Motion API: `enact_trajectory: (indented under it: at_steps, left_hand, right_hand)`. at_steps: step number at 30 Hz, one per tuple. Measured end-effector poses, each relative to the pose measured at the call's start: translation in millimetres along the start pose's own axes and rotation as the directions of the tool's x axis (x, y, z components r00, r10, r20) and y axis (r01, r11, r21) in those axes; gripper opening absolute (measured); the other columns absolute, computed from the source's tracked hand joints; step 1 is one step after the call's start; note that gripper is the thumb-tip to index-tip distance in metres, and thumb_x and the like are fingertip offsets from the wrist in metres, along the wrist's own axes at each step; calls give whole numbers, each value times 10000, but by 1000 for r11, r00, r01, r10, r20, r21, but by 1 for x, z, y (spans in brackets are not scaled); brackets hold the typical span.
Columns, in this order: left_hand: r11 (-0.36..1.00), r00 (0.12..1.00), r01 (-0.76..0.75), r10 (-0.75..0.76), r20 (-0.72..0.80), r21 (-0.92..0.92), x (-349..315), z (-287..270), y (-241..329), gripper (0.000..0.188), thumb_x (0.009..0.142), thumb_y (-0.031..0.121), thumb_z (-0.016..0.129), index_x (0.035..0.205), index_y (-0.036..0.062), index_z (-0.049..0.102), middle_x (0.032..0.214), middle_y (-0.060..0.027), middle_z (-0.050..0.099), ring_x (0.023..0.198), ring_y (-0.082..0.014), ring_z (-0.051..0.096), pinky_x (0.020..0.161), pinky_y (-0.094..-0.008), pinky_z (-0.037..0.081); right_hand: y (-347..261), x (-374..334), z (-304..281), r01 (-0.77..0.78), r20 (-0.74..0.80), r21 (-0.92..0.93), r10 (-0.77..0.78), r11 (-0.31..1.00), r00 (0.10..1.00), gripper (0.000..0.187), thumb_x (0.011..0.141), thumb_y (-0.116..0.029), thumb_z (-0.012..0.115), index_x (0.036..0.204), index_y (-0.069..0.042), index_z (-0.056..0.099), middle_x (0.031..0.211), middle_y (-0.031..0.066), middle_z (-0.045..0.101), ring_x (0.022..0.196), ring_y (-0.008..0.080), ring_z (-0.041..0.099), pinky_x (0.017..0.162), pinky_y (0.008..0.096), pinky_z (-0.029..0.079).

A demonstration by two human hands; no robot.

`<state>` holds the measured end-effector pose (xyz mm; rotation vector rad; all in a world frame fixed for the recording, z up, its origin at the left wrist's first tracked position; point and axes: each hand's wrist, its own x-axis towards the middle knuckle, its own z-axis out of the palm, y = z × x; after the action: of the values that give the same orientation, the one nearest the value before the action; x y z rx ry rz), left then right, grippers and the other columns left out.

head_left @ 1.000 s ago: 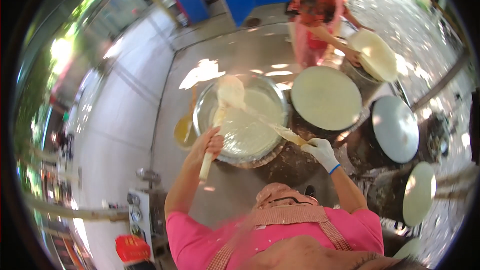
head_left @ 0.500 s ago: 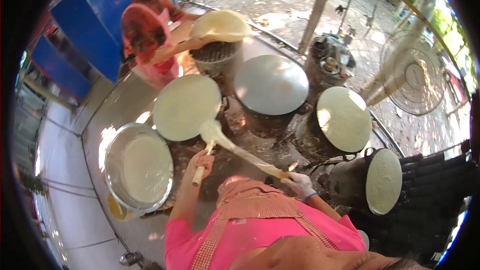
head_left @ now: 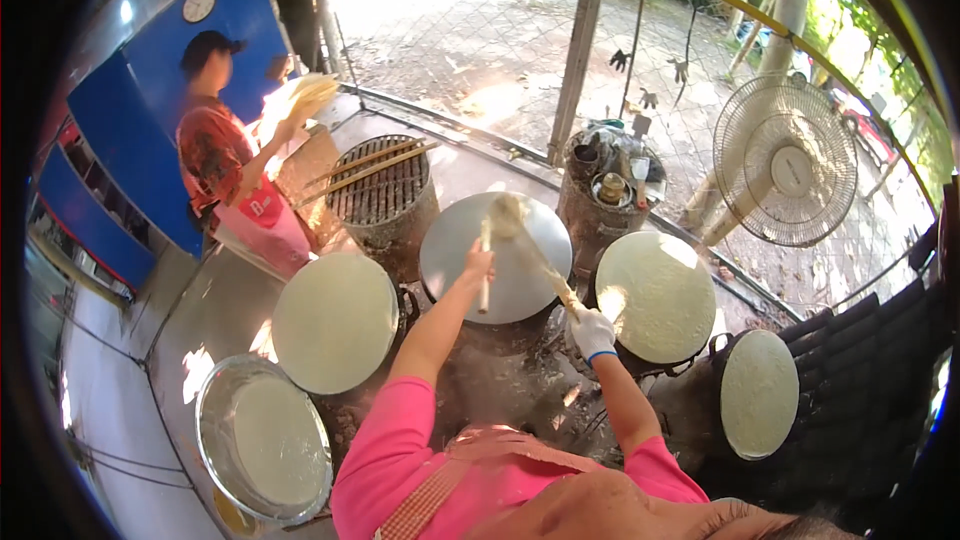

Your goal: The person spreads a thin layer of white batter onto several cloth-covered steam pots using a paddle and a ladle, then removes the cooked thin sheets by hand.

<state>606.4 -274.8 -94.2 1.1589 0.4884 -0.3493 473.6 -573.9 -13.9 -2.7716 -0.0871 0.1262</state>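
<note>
My left hand (head_left: 480,265) is closed around a short pale wooden stick (head_left: 485,295) held nearly upright. My right hand (head_left: 595,333), in a white glove, grips a long-handled ladle (head_left: 543,268) coated in pale batter. The ladle's head is blurred, close to the stick's top. Both tools are over a bare grey round griddle (head_left: 447,265); whether they touch it I cannot tell. Batter-covered rounds lie to the left (head_left: 335,325) and right (head_left: 655,295) of it. A metal basin (head_left: 205,430) of batter stands at the near left.
A co-worker (head_left: 220,150) at the far left holds thin pale sheets (head_left: 300,100). Beside them, a round grill (head_left: 380,200) has sticks across it. Another batter-covered round (head_left: 760,395) is at the right. Farther off stand a drum with pots (head_left: 610,190) and a fan (head_left: 785,160).
Both my hands have moved away from the left round, with stick and ladle, to above the grey griddle. The co-worker has lifted a pale sheet off the grill and turned aside.
</note>
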Motion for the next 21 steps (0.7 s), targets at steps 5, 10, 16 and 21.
enact_trajectory:
  at_steps: [5,10,16,21]
  left_hand:
    - [282,749,-79,650,-130,956,9,-28,13,704,796,64,494,1460,249,349,998,-262,630,945,-435,616,838,-490,493]
    - [376,739,-197,664,-115,905,-18,-28,53,704,808,73,480,1483,180,313,1175,-221,604,923,-412,624,830,-473,494]
    - [541,665,-565,745,-44,622,-86,-73,86,688,812,61,483,1481,122,333,1476,-134,426,1300,-245,485,1017,-298,394]
    - [799,938,-123,287,-193,588,-160,-139,-14,708,780,52,508,1469,74,350,1406,-189,489,1257,-270,518,1007,-311,408]
  right_hand:
    - [9,19,-22,-220,114,892,273,394,955,283,811,-79,694,1082,2,697,683,-18,633,539,83,548,504,244,429]
    - [-25,68,50,-35,-55,243,49,969,997,347,858,-325,598,1129,-122,672,997,180,682,932,362,635,777,388,514]
    - [-54,93,76,-314,195,857,308,408,931,352,822,-287,639,1093,-73,703,934,171,714,888,261,684,792,336,516]
    - [-65,102,23,-25,-73,495,70,868,995,281,831,-274,628,1001,-72,725,890,124,723,786,174,687,723,288,522]
